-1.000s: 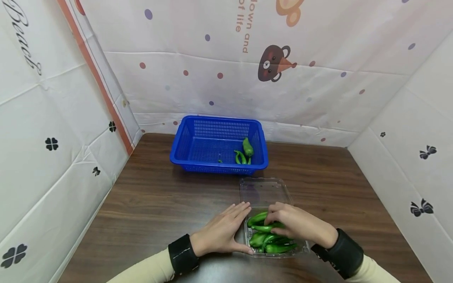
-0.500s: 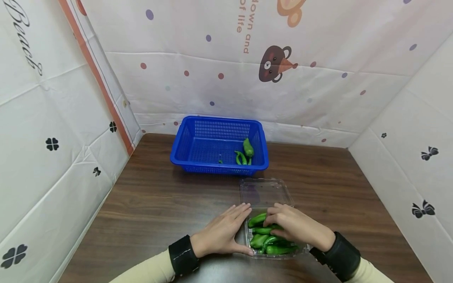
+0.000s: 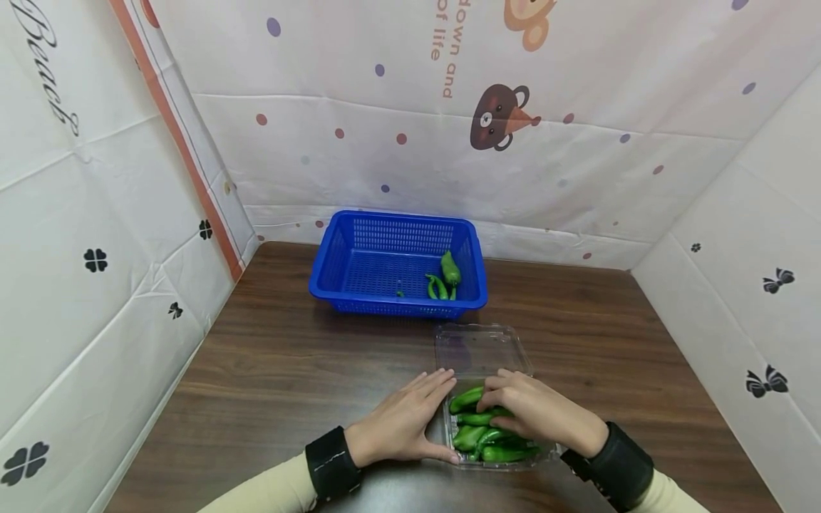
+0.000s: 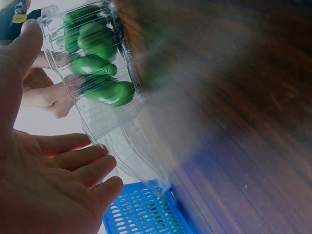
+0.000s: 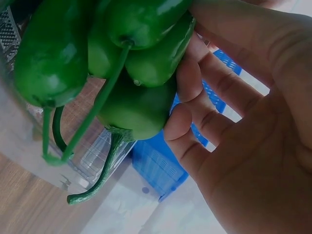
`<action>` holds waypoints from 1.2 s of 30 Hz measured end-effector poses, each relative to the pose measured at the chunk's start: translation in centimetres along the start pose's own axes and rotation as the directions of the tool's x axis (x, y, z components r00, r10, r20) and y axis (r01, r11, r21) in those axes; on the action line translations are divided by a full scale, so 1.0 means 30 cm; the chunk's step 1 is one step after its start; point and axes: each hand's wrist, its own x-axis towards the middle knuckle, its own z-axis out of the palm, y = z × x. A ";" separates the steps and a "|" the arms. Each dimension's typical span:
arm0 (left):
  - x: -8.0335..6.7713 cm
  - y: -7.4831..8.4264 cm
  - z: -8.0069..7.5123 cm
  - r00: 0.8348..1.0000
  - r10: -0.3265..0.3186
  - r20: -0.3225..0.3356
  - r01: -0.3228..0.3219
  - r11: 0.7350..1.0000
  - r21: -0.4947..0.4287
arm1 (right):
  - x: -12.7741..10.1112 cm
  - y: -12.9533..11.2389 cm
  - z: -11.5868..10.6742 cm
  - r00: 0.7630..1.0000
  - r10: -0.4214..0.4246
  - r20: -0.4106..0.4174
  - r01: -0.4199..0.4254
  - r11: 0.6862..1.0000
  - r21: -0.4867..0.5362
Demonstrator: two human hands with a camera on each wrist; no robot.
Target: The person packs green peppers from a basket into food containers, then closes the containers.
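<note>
A dark wooden table (image 3: 288,370) stands inside white printed cloth walls (image 3: 96,214). Going left to right: at the near left, one left hand (image 3: 400,420), in a cream sleeve with a black wrist band, lies flat on the table. Its fingers are straight and together, and its thumb rests along the left wall of one clear plastic clamshell box (image 3: 477,356). It holds nothing.

Farther back, a little left of centre, sits one blue slotted basket (image 3: 385,249). Three green peppers (image 3: 442,278) are visible in its right half, plus a small green bit too tiny to identify.

The clamshell box sits just in front of the basket, with its lid open and lying flat toward the basket. The near half holds a pile of green peppers (image 3: 490,434). About five can be counted in the head view, but the hand covers some, so the full number is unclear.

On the right, one right hand (image 3: 535,413), with the same sleeve and band, reaches into the box. Its fingers curl over the upper peppers, and the right wrist view shows fingertips (image 5: 187,85) pressed against a pepper (image 5: 139,109). A full grasp cannot be confirmed. The left wrist view is blurred on its table side.
</note>
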 end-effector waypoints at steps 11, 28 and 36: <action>-0.003 0.006 -0.008 1.000 0.004 -0.014 -0.003 1.000 0.015 | -0.001 0.001 -0.004 1.000 0.007 0.004 -0.007 1.000 0.025; 0.012 -0.033 -0.064 0.977 -0.004 -0.214 0.006 1.000 0.010 | 0.038 0.018 -0.023 0.980 -0.005 -0.197 0.010 1.000 0.020; 0.018 -0.096 -0.123 0.908 -0.087 -0.409 0.102 0.995 0.015 | 0.125 0.018 -0.082 0.931 0.005 -0.366 -0.038 0.996 -0.082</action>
